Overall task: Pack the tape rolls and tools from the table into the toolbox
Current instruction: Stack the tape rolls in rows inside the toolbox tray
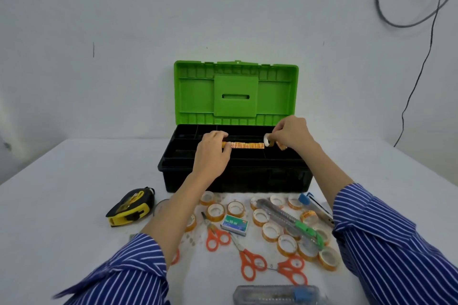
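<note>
The toolbox (235,181) stands open at mid-table, black body, green lid (235,91) upright. A row of orange tape rolls (247,145) lies on edge in its top tray. My left hand (213,151) grips the row's left end. My right hand (291,135) pinches a tape roll (267,139) at the row's right end. Several loose tape rolls (286,244) lie on the table in front of the box, with three orange-handled scissors (250,261), a green utility knife (292,221) and a yellow-black tape measure (130,207).
A staple box (234,224) lies among the rolls. A blue-handled tool (316,207) sits right of the knife. A clear case (277,294) lies at the near edge. Cables (421,69) hang on the wall at right. The white table (62,193) extends left.
</note>
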